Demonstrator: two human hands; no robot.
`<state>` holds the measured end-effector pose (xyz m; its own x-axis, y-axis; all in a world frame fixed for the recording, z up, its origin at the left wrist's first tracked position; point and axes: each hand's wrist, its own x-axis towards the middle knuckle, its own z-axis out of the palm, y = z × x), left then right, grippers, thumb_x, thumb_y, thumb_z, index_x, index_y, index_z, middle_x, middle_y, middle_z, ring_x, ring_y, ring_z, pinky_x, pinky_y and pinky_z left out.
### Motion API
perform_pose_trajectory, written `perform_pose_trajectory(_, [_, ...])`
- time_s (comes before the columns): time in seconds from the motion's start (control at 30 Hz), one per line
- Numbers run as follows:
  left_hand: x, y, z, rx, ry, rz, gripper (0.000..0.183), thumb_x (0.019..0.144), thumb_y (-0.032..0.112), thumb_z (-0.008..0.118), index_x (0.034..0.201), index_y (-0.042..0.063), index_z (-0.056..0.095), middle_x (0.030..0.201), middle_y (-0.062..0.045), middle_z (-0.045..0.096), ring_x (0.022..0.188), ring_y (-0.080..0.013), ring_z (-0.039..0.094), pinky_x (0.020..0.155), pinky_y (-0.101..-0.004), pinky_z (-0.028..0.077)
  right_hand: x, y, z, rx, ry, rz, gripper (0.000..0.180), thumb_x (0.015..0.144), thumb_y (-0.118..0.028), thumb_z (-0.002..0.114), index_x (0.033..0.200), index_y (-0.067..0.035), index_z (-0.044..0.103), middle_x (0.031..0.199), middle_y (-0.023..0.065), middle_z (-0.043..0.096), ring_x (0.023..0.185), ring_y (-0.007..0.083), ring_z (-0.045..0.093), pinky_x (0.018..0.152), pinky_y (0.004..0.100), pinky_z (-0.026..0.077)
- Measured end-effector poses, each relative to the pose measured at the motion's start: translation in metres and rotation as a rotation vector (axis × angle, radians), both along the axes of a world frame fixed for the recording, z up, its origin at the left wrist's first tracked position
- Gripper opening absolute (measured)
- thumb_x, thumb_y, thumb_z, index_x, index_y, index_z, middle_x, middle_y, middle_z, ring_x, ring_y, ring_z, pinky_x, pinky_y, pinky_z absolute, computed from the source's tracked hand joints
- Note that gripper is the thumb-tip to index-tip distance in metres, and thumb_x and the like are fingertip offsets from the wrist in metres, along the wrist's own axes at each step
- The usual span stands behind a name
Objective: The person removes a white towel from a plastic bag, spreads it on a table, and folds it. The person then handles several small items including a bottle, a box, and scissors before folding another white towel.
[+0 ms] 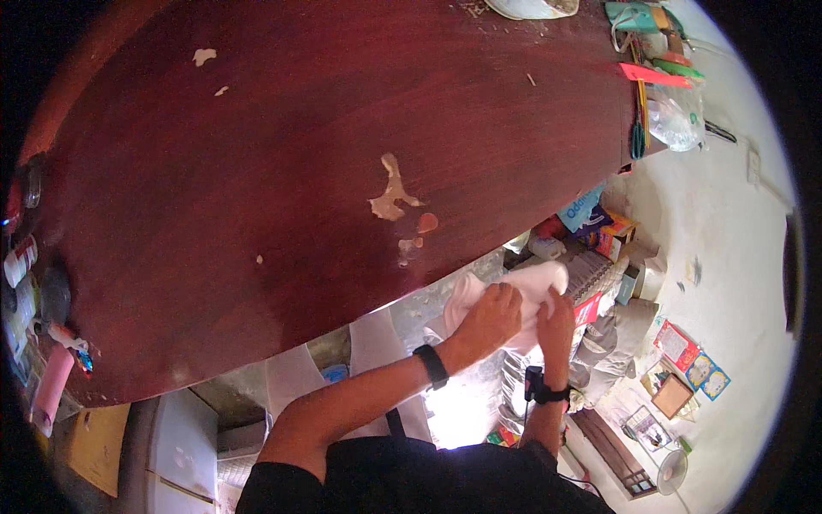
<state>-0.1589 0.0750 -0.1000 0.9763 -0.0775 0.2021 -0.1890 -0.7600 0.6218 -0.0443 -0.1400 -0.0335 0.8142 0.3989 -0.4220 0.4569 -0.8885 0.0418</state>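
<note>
A pale pink, soft cloth is bunched between my two hands, beyond the near edge of the dark red tabletop. My left hand grips its near side with curled fingers. Close by on the right, my right hand pinches the cloth near its rolled end. Both wrists wear black bands, and a small black device sits on the right one. The cloth's underside is hidden.
Bottles and a pink cylinder line the table's left end. Scissors and a plastic bag lie at its far right corner. Boxes and bags are piled below on the right. A small fan is at lower right.
</note>
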Motion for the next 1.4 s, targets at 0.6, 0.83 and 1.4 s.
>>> perform_pose_trajectory(0.6, [0.165,0.388,-0.021,0.3,-0.338,0.345,0.046,0.089,0.002,0.071,0.135,0.005,0.074,0.133,-0.015,0.07,0.132,-0.0353,0.061,0.118,-0.0484,0.047,0.224,0.384,-0.034,0.293,-0.369,0.439,0.043,0.102,-0.023,0.064,0.141,-0.007,0.07,0.118,0.0318,0.073,0.104,0.0543,0.075,0.094,0.0625,0.062])
perform_pose_trajectory(0.83, [0.166,0.22,-0.04,0.024,-0.069,0.127,0.027,0.096,0.017,0.07,0.121,0.013,0.078,0.13,-0.009,0.074,0.13,-0.0306,0.066,0.114,-0.0503,0.051,0.205,0.256,-0.015,0.05,-0.174,0.306,0.041,0.098,-0.023,0.069,0.137,-0.009,0.071,0.116,0.0286,0.073,0.11,0.0508,0.073,0.095,0.0602,0.06])
perform_pose_trajectory(1.4, [0.045,-0.056,-0.012,0.029,0.085,-0.094,0.015,0.09,0.02,0.074,0.099,0.008,0.078,0.108,-0.008,0.07,0.104,-0.0238,0.064,0.085,-0.0419,0.049,0.004,-0.077,-0.027,0.126,0.028,-0.254,0.044,0.099,-0.014,0.075,0.143,-0.007,0.073,0.114,0.0236,0.069,0.107,0.0461,0.071,0.093,0.0543,0.058])
